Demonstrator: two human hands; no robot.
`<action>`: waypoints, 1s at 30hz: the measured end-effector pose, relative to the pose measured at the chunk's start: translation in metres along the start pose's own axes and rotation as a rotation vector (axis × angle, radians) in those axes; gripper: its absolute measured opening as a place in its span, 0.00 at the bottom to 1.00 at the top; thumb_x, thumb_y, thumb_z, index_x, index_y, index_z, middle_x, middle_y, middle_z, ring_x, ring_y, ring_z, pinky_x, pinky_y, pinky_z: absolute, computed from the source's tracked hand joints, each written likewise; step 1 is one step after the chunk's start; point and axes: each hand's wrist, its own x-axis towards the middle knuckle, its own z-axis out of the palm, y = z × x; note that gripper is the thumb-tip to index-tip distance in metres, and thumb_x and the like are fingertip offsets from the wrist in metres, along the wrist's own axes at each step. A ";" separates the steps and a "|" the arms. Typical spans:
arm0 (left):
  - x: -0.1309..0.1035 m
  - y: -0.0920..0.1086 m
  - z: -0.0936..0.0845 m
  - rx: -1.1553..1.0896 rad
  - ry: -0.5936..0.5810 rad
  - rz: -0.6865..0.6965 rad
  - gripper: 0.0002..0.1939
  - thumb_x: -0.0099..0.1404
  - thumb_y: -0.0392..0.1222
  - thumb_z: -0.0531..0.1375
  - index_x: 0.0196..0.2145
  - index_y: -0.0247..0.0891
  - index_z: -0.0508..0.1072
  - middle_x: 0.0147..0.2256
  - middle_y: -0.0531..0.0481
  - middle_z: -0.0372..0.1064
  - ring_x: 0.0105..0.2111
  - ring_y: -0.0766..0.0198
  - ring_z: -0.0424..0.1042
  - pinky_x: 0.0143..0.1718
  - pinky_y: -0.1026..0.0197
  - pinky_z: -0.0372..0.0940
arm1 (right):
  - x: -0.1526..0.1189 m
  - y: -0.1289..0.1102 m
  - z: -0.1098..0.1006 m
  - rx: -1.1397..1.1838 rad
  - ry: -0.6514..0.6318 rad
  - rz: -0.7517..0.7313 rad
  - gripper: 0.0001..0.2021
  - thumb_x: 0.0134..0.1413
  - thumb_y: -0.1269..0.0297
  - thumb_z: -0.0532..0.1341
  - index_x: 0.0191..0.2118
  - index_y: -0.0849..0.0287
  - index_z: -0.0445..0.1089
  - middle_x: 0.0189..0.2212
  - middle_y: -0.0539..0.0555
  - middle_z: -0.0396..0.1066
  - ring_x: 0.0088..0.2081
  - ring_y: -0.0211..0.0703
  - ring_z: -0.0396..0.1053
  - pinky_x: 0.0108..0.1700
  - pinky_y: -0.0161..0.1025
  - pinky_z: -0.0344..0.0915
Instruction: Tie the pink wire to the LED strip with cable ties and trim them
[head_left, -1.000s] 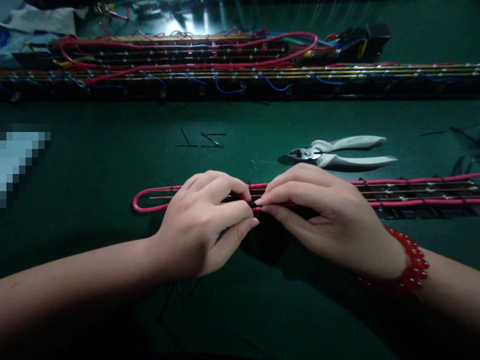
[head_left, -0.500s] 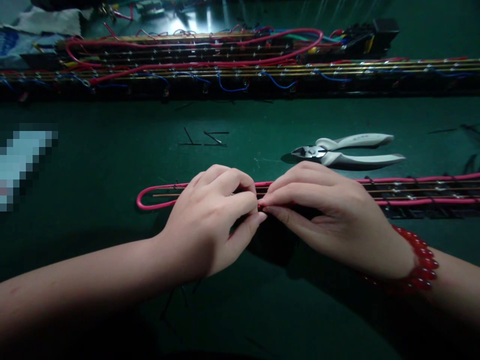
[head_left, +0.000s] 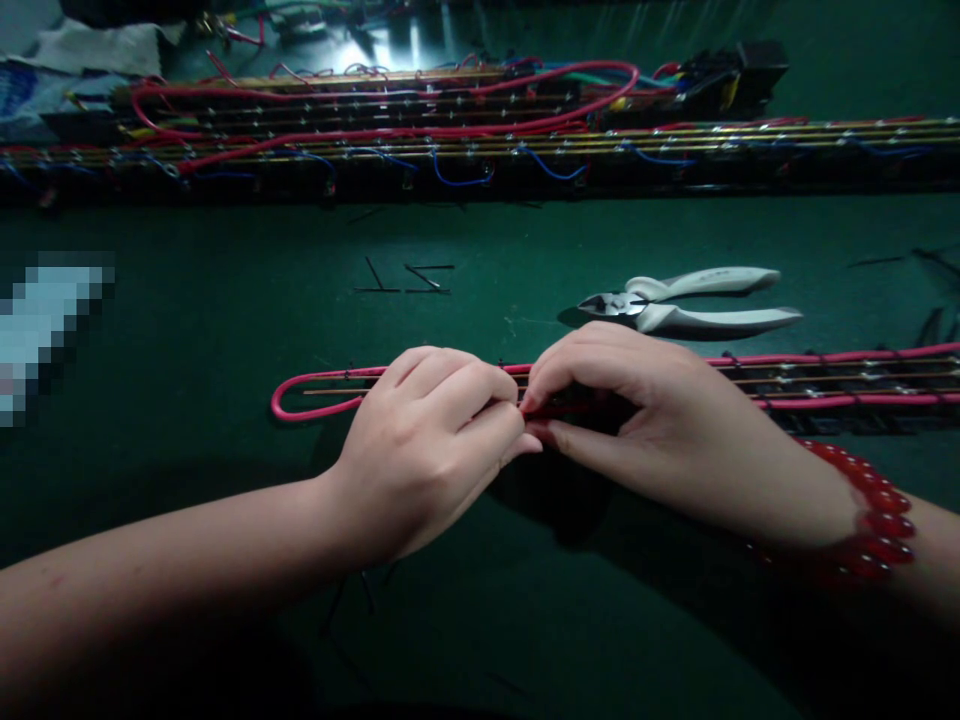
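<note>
A red cable (head_left: 300, 413) loops around the left end of a long dark strip with thin brown rods (head_left: 817, 379). Small black ties (head_left: 731, 358) bind cable and strip together. With closed fingers, my left hand (head_left: 435, 440) grips the cable's front run and hides part of it. My right hand (head_left: 637, 420) meets it there, thumb and fingertips pinched close to the left fingertips. A bit of red shows between the two hands; whatever small thing the right fingertips pinch is hidden. Red beads (head_left: 885, 525) circle my right wrist.
White-handled pliers (head_left: 712, 300) lie just behind my right hand, jaws to the left. Black tie scraps (head_left: 405, 278) are scattered on the green table (head_left: 225, 300). Along the back runs a long wired strip (head_left: 450, 150) with a red cable loop (head_left: 390, 135) on top.
My right fingers have curled and arched more, with the wrist shifted slightly right. My left hand has lowered and closed a little more. Both stay at the same spot on the cable.
</note>
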 end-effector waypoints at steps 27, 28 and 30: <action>0.000 -0.005 0.003 0.001 -0.010 0.020 0.07 0.69 0.40 0.59 0.33 0.37 0.71 0.36 0.49 0.72 0.39 0.59 0.69 0.44 0.54 0.65 | -0.001 0.000 0.002 -0.052 0.037 -0.003 0.02 0.58 0.70 0.62 0.36 0.57 0.72 0.36 0.54 0.75 0.39 0.44 0.72 0.41 0.42 0.70; 0.000 -0.004 0.003 -0.001 -0.010 0.018 0.07 0.69 0.40 0.59 0.33 0.37 0.71 0.36 0.48 0.72 0.39 0.59 0.69 0.44 0.54 0.65 | -0.001 0.000 0.002 -0.055 0.036 -0.003 0.02 0.58 0.70 0.62 0.36 0.56 0.72 0.36 0.54 0.75 0.39 0.44 0.72 0.41 0.42 0.70; -0.001 -0.004 0.002 0.000 -0.015 0.017 0.07 0.69 0.39 0.58 0.33 0.37 0.71 0.36 0.48 0.72 0.40 0.59 0.68 0.45 0.54 0.64 | -0.001 0.000 0.003 -0.060 0.030 -0.002 0.03 0.58 0.71 0.61 0.36 0.56 0.71 0.36 0.54 0.74 0.39 0.45 0.71 0.41 0.42 0.69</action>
